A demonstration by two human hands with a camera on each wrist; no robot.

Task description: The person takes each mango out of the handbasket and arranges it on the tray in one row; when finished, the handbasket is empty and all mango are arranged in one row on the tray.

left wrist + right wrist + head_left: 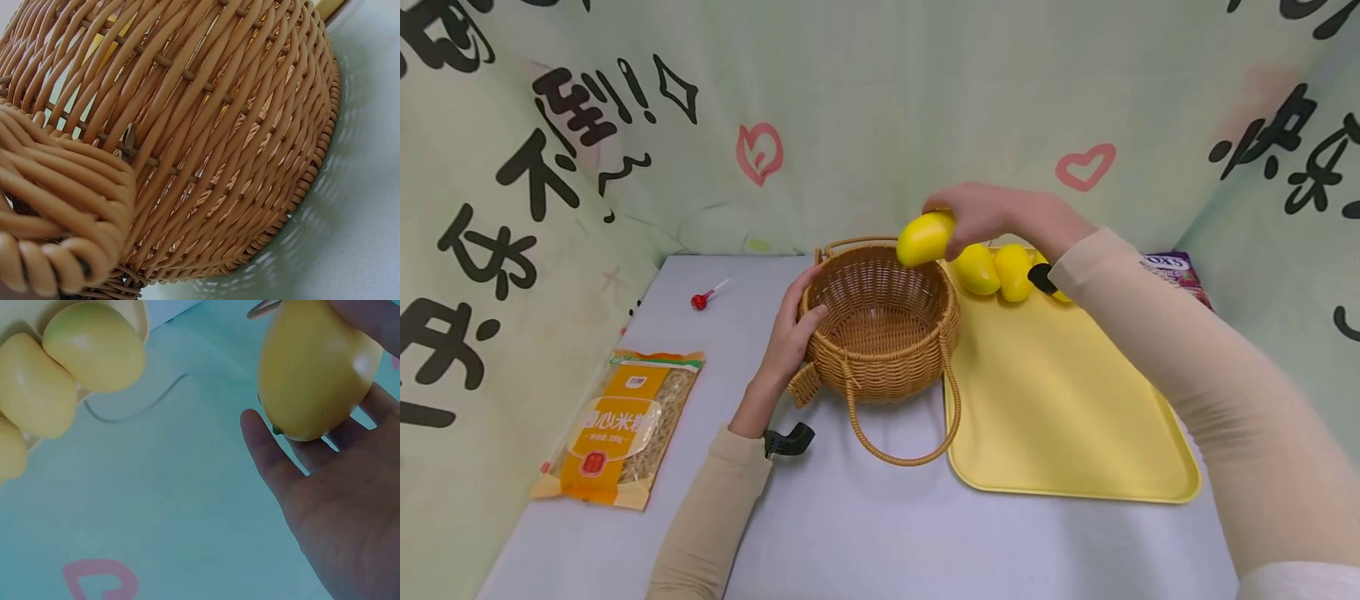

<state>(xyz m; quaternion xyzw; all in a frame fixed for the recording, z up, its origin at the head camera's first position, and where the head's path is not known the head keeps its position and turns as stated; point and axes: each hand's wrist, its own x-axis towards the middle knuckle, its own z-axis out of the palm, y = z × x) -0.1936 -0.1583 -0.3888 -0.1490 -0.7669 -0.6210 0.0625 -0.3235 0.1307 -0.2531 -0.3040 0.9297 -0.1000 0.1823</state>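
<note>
In the head view a brown wicker basket (887,367) stands upright, its inside bare and its front handle (901,461) hanging down onto the table. My left hand (795,329) grips the basket's left rim, thumb over the edge. The left wrist view is filled by the woven basket wall (231,137). Above the basket's right back rim, my right hand (973,215) holds a yellow mango (925,239). From the right wrist, that mango (319,369) shows between thumb and fingers. Several more mangoes (976,269) lie along the back of the yellow tray (1067,400).
At the left of the white table (880,525) lies an orange-labelled bag of grain (621,429). Behind it is a red lollipop (700,301). A purple packet (1178,273) sits at the back right, partly behind my right arm. Printed curtains enclose the table.
</note>
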